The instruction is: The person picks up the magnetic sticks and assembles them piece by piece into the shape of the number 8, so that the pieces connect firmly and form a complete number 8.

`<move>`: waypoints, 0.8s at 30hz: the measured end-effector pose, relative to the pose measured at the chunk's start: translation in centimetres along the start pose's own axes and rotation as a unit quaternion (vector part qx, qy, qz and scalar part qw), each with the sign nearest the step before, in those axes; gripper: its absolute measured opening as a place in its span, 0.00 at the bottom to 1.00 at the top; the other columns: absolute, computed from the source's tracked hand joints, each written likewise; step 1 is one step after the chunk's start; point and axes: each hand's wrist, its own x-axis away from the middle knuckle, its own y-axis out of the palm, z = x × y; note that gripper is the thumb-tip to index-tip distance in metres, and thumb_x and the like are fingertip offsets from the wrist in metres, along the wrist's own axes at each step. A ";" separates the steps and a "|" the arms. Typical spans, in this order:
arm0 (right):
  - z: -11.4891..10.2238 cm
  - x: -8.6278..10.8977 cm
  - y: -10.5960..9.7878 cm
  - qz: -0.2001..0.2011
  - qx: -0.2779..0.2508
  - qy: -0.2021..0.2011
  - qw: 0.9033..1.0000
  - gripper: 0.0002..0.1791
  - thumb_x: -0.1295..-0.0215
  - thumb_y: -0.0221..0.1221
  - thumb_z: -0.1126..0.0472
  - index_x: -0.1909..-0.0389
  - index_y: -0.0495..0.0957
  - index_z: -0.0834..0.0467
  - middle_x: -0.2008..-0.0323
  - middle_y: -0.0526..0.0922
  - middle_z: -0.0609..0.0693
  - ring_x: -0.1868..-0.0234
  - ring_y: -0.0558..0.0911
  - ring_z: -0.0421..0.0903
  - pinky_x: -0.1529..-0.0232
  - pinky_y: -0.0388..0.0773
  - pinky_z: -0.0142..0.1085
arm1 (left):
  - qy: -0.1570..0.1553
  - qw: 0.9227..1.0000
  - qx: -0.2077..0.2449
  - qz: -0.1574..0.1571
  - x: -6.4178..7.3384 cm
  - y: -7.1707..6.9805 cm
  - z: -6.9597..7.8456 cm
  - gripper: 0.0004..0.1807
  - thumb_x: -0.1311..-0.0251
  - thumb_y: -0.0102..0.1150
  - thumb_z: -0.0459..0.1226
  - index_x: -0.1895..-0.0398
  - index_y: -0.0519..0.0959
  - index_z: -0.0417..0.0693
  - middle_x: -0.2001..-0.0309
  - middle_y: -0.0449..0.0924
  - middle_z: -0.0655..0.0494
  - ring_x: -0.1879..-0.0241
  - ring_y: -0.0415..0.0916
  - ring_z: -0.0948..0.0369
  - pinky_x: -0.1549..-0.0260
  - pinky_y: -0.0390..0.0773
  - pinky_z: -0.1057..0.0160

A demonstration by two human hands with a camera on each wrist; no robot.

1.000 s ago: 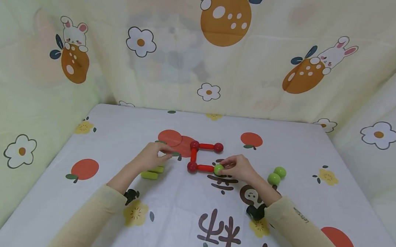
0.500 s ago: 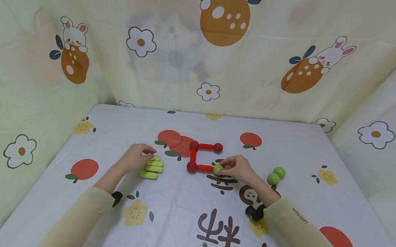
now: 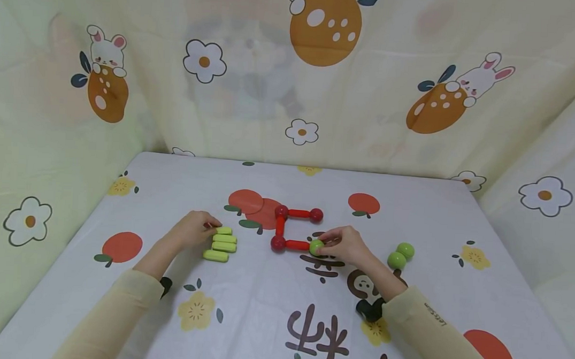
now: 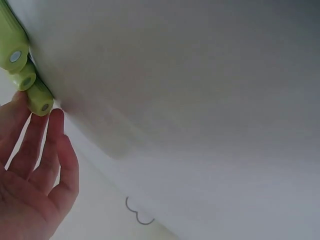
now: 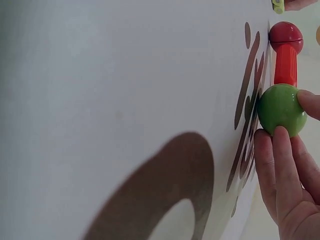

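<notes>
My right hand point(image 3: 347, 243) pinches a green ball point(image 5: 281, 110) between thumb and fingers. That ball sits at the end of a red magnetic rod point(image 3: 297, 245), part of a C-shaped red frame of rods and red balls point(image 3: 278, 244) on the table. To the left, my left hand point(image 3: 196, 230) has its thumb and fingertips on the near end of the farthest light-green magnetic rod point(image 4: 40, 100). Several such green rods point(image 3: 224, 247) lie side by side in a row. Round metal spots show on their ends in the left wrist view.
Two loose green balls point(image 3: 401, 255) lie together to the right, beyond my right forearm. A white cloth with printed fruit and flowers covers the table point(image 3: 252, 317). A patterned curtain point(image 3: 252, 103) hangs behind and along the sides.
My left hand has moved left from near the red frame to the green rods and taken the farthest one by its end. The right hand stays on the green ball.
</notes>
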 end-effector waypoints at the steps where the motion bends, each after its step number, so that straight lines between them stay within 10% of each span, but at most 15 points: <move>1: 0.0 0.0 0.0 0.000 -0.002 0.001 1.000 0.16 0.53 0.69 0.59 0.61 0.82 0.61 0.67 0.82 0.51 0.67 0.78 0.45 0.68 0.76 0.34 | 0.004 1.000 -0.002 -0.002 0.0 0.0 0.0 0.10 0.44 0.56 0.28 0.59 0.81 0.36 0.62 0.80 0.47 0.63 0.75 0.54 0.62 0.74 0.56; 24: -0.1 -0.3 -0.3 -0.003 -0.010 0.013 1.000 0.17 0.53 0.70 0.59 0.61 0.82 0.62 0.66 0.82 0.51 0.67 0.79 0.45 0.67 0.77 0.33 | 0.031 0.999 0.011 0.023 -0.9 -0.4 2.1 0.11 0.44 0.56 0.27 0.58 0.80 0.35 0.65 0.79 0.49 0.63 0.74 0.54 0.60 0.74 0.55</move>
